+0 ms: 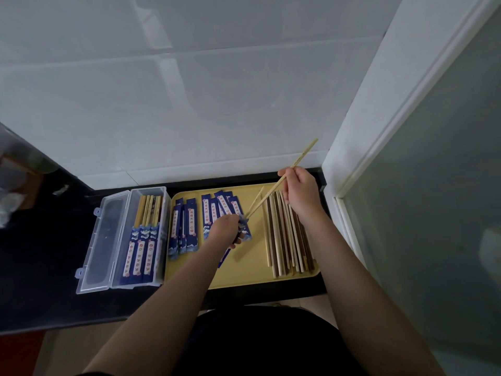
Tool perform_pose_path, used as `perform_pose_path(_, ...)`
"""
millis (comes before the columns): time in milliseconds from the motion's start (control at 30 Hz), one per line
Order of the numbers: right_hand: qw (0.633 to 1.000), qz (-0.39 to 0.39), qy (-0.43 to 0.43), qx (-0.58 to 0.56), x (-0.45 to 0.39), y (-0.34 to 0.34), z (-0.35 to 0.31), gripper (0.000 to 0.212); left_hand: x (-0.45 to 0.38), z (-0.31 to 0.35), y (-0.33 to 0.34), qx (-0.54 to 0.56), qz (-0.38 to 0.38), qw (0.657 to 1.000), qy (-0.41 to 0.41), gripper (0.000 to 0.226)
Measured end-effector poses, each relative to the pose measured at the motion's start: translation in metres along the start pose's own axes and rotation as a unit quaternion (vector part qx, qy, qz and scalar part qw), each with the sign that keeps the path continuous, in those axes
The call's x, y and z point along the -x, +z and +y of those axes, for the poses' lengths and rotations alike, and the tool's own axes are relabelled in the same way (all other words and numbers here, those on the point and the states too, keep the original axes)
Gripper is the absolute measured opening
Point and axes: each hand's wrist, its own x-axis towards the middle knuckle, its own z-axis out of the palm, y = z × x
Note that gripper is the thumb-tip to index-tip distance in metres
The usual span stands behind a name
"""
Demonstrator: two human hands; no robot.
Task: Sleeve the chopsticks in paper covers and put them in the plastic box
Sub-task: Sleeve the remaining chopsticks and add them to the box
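Note:
My right hand (299, 192) grips a pair of pale chopsticks (303, 154), slanted with their lower tips at the mouth of a blue paper cover (242, 229). That cover is held by my left hand (224, 230) above the yellow tray (244, 275). Loose blue covers (184, 226) lie on the tray's left half. On its right half lies a pile of bare chopsticks (287, 237), light and dark. Left of the tray stands the clear plastic box (119, 237), lid open, with three sleeved pairs (141, 248) inside.
The tray and box sit on a black counter (40, 267) against a white tiled wall. A frosted glass door frame (360, 169) rises close on the right. Blurred items (13, 185) stand at the far left of the counter.

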Motion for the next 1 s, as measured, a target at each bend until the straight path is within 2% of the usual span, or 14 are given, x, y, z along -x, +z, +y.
perform_pose_path(233,1.000,0.003,0.003,0.011,0.002,0.000,0.003,0.028,0.004,-0.001,0.003,-0.140,-0.017,0.985,0.101,0.026)
perform_pose_path(300,1.000,0.000,0.001,0.020,0.003,-0.001,0.004,0.028,0.007,0.002,0.005,-0.140,-0.023,0.983,0.113,0.026)
perform_pose_path(433,0.998,-0.002,-0.020,0.067,0.007,0.001,0.004,0.024,0.013,0.008,0.007,-0.039,-0.044,0.993,0.102,0.029)
perform_pose_path(567,1.000,0.021,0.018,0.009,0.007,0.004,0.003,0.023,0.017,0.014,0.008,0.011,-0.081,0.990,0.114,0.025)
perform_pose_path(667,0.998,0.040,0.035,-0.030,0.007,0.007,0.003,0.038,0.018,0.015,0.007,0.004,-0.090,0.986,0.139,0.026)
perform_pose_path(767,0.997,0.028,0.054,-0.039,0.009,0.011,0.001,0.055,0.019,0.019,0.008,-0.010,-0.093,0.982,0.164,0.026)
perform_pose_path(1000,0.995,-0.048,0.083,0.022,0.016,0.035,0.014,0.062,0.018,0.029,0.004,-0.009,-0.060,0.982,0.178,0.026)
